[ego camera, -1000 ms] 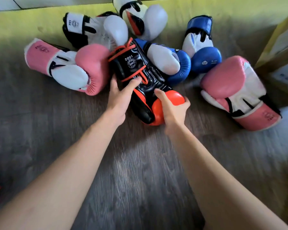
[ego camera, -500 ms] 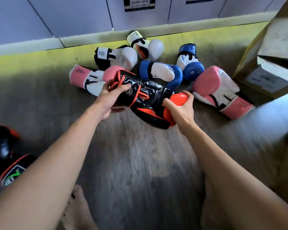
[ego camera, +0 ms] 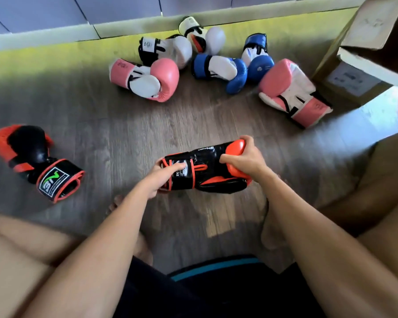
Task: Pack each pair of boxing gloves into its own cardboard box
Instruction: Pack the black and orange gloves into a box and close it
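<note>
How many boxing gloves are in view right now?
8. One black-and-orange glove held in both hands, its mate at left; two pink-and-white, two blue-and-white, two white-and-black gloves by the wall.

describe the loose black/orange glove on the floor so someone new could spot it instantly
Start from the wood floor and look to the person's left, well apart from the heap of pink, blue and white gloves by the far wall. The loose glove lies alone there, cuff opening toward the camera. Unlike the matching black-and-orange glove held in both hands, nobody touches it, and its cuff shows a green-and-white logo patch.
</note>
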